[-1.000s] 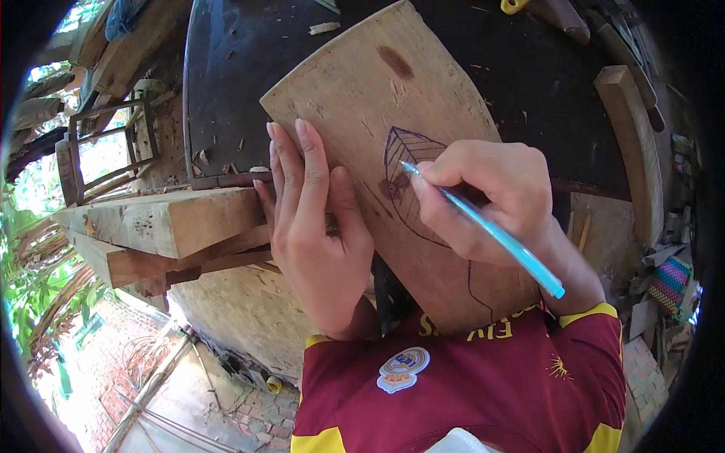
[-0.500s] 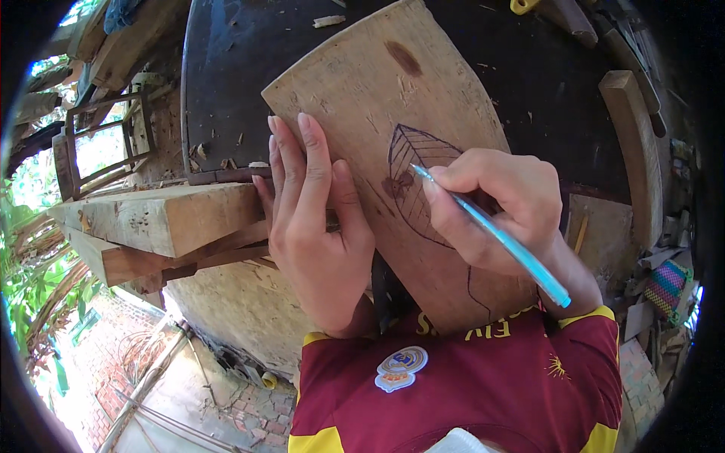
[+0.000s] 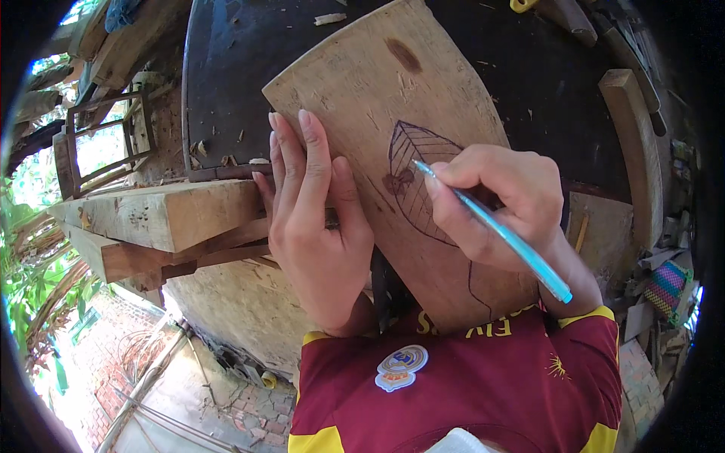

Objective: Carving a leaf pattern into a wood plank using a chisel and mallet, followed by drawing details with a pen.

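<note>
A flat wooden board [image 3: 340,83] lies tilted on the dark table, its lower end against my maroon shirt. Dark lines on it form a leaf drawing [image 3: 423,143] with slanting veins and a wavy stem. My right hand [image 3: 498,204] pinches a light-blue pen [image 3: 517,245], whose tip is at the leaf's middle, by the veins. Part of the leaf's right side is hidden beneath that hand. My left hand [image 3: 317,226] rests with fingers stretched along the board's left edge, holding nothing in its grasp.
Thick wooden beams [image 3: 204,215] are stacked at the left, beside my left hand. The dark table [image 3: 234,83] bears wood chips. A curved wooden piece [image 3: 634,151] stands at the right, with a yellow-handled tool [image 3: 525,6] at the top and a woven colourful bag [image 3: 668,287] far right.
The pen tip has shifted very slightly up and right along the leaf's veins. My left hand and the board have barely moved.
</note>
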`<move>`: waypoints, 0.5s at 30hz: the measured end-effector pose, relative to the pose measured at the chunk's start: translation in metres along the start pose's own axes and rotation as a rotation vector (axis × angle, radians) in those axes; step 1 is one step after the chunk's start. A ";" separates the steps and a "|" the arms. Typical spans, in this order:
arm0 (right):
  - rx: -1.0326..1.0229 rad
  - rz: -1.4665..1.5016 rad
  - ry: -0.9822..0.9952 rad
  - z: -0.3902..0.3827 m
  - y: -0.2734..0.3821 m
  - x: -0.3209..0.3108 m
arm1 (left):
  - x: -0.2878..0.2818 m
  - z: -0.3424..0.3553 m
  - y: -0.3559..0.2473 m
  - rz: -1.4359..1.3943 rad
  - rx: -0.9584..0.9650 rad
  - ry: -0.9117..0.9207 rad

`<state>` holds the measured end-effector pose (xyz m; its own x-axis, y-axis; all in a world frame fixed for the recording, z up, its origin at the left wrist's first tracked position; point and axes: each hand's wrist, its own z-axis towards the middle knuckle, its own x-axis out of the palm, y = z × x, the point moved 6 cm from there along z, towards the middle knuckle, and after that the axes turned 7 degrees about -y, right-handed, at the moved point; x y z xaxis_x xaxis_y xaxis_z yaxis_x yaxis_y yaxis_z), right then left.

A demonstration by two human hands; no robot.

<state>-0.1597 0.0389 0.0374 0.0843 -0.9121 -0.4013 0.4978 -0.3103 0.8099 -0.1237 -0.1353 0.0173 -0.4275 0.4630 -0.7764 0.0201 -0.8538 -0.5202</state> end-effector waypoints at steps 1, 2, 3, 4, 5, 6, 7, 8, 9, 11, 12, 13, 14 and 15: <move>0.012 -0.001 -0.027 0.000 -0.001 -0.001 | 0.000 0.000 0.000 -0.001 0.001 0.000; -0.009 0.034 0.009 0.000 0.001 0.002 | 0.000 0.001 0.001 -0.001 0.002 0.000; -0.029 0.069 0.044 0.001 0.002 0.005 | 0.000 0.001 0.001 -0.006 0.001 0.002; -0.049 0.103 0.080 0.001 0.004 0.007 | 0.000 0.002 0.002 -0.011 -0.001 0.003; -0.010 0.107 0.092 0.000 0.001 0.008 | 0.000 0.001 0.003 -0.016 -0.004 0.003; 0.030 0.110 0.105 -0.003 -0.001 0.007 | 0.001 0.000 0.004 -0.020 -0.003 0.002; 0.070 0.114 0.118 -0.005 -0.002 0.007 | 0.001 0.000 0.004 -0.024 -0.002 0.001; 0.105 0.092 0.106 -0.006 -0.002 0.004 | 0.001 0.000 0.002 -0.026 0.001 -0.001; 0.074 0.100 0.130 -0.005 0.000 0.004 | 0.000 0.000 0.000 -0.031 -0.001 -0.002; 0.014 0.114 0.179 -0.004 0.003 0.004 | 0.000 0.000 -0.002 -0.042 -0.003 -0.003; 0.022 0.111 0.175 -0.004 0.003 0.004 | 0.001 0.000 -0.001 -0.041 -0.005 -0.003; 0.030 0.107 0.172 -0.005 0.003 0.004 | 0.001 0.000 0.000 -0.039 -0.008 -0.004; 0.038 0.103 0.168 -0.005 0.002 0.005 | 0.001 0.000 0.001 -0.039 -0.009 -0.004; 0.029 0.097 0.168 -0.005 0.003 0.005 | 0.001 0.000 0.001 -0.037 -0.013 -0.003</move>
<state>-0.1538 0.0349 0.0356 0.2746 -0.8815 -0.3841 0.4551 -0.2327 0.8595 -0.1244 -0.1356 0.0164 -0.4308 0.4939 -0.7553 0.0158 -0.8327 -0.5535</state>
